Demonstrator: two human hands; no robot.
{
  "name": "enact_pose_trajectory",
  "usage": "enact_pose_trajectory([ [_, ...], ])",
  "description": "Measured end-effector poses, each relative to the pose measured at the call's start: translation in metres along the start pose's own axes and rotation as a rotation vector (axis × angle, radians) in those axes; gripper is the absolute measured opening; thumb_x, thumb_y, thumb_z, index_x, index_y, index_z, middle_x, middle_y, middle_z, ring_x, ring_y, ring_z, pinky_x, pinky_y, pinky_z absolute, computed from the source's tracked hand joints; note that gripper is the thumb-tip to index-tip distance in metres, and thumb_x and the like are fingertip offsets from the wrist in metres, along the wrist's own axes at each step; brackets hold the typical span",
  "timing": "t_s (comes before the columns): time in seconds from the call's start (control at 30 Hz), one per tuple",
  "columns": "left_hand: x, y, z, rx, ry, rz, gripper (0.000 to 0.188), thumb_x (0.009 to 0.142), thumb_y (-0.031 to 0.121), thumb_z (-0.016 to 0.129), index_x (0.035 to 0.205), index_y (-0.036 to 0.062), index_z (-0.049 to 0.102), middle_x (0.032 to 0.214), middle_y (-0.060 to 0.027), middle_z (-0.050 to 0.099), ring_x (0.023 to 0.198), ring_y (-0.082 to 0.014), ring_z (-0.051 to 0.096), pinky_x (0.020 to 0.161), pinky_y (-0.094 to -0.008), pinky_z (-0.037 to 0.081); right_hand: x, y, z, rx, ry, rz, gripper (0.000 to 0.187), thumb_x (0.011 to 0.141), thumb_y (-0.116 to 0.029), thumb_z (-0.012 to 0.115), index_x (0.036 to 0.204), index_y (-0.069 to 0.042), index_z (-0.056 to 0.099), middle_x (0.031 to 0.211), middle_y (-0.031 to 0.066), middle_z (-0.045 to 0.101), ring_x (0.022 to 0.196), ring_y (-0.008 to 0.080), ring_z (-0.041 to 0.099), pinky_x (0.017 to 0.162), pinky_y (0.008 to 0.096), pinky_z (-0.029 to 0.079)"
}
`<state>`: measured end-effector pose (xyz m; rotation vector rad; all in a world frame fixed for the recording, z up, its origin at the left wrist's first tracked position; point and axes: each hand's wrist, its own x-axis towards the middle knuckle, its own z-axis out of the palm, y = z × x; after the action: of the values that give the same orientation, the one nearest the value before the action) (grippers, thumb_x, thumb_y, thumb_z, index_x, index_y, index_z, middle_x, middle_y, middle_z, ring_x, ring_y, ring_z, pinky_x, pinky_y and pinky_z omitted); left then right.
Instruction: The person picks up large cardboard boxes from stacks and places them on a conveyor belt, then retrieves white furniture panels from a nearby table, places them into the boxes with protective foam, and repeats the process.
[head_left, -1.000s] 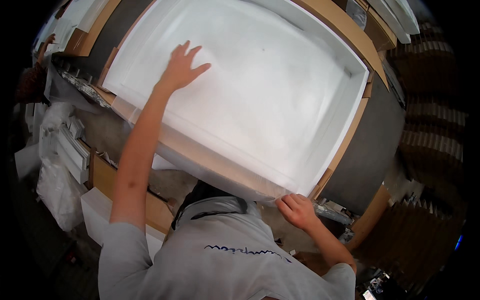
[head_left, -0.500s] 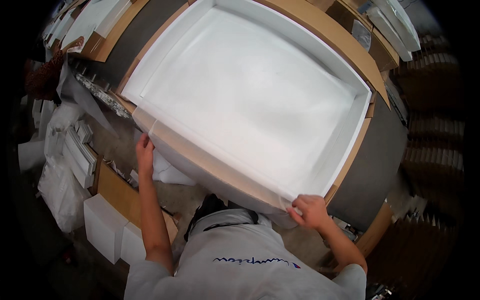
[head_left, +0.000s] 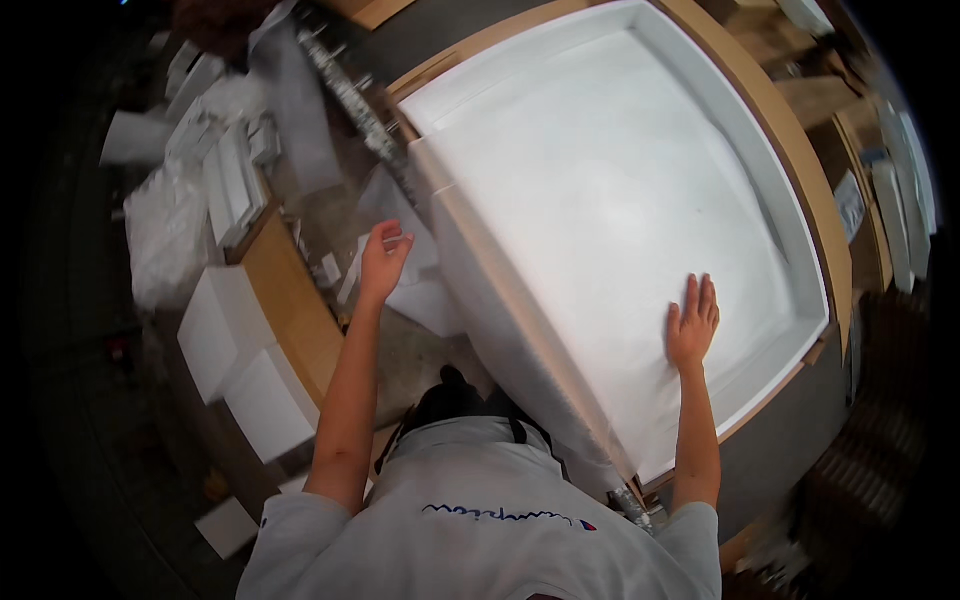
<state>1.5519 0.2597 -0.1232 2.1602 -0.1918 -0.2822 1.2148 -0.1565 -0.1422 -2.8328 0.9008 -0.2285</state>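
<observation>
A big shallow cardboard box (head_left: 450, 205) lies before me, with a raised white rim (head_left: 740, 95) along its far and right sides. A thin white packing sheet (head_left: 600, 220) covers its inside and drapes over the near edge, hanging down toward my legs. My right hand (head_left: 693, 325) lies flat on this sheet near the right side, fingers stretched out. Off the left of the box, my left hand (head_left: 385, 265) is in the air with its fingers apart and slightly bent, holding nothing I can see. Below it, loose white sheet material (head_left: 415, 290) hangs beside the box.
The box rests on a dark grey table (head_left: 770, 430). At left stand white blocks (head_left: 265, 390) on a brown board (head_left: 285, 310), white strips (head_left: 230, 180) and a clear plastic bag (head_left: 165, 235). Stacked cardboard (head_left: 880, 400) fills the right side.
Both hands have let go of the sheet's near edge. My right hand has moved up onto the sheet, my left hand off to the box's left. The view has turned.
</observation>
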Motion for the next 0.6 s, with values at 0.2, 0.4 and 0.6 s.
enact_pose_trajectory([
  [0.2, -0.173, -0.223, -0.104, -0.080, -0.052, -0.419, 0.032, 0.086, 0.024, 0.064, 0.109, 0.0022, 0.060, 0.095, -0.0104, 0.066, 0.085, -0.0179, 0.063, 0.074, -0.0320, 0.050, -0.001, -0.018, 0.020, -0.141, 0.054, -0.158, 0.056, 0.094, -0.031, 0.044, 0.145, -0.010, 0.033, 0.149, 0.0166, 0.031, 0.137, 0.0340, 0.029, 0.111, 0.0452, 0.023],
  [0.4, -0.375, -0.359, -0.149, -0.400, 0.041, -1.388, 0.032, 0.087, 0.033, 0.059, 0.104, 0.0051, 0.060, 0.095, -0.0085, 0.061, 0.080, -0.0188, 0.058, 0.066, -0.0373, 0.046, 0.024, -0.008, -0.033, -0.091, 0.009, 0.093, 0.041, 0.091, -0.018, 0.057, 0.129, -0.003, 0.052, 0.136, 0.0202, 0.045, 0.121, 0.0333, 0.048, 0.100, 0.0415, 0.042],
  [0.6, -0.444, -0.500, -0.203, -0.522, -0.005, -1.233, 0.036, 0.090, 0.033, 0.056, 0.112, 0.0049, 0.060, 0.099, -0.0093, 0.062, 0.084, -0.0193, 0.059, 0.068, -0.0371, 0.047, 0.047, -0.385, -0.033, 0.652, 0.036, -0.218, 0.028, 0.096, -0.014, 0.052, 0.119, 0.001, 0.056, 0.102, 0.0118, 0.064, 0.092, 0.0199, 0.061, 0.086, 0.0314, 0.048],
])
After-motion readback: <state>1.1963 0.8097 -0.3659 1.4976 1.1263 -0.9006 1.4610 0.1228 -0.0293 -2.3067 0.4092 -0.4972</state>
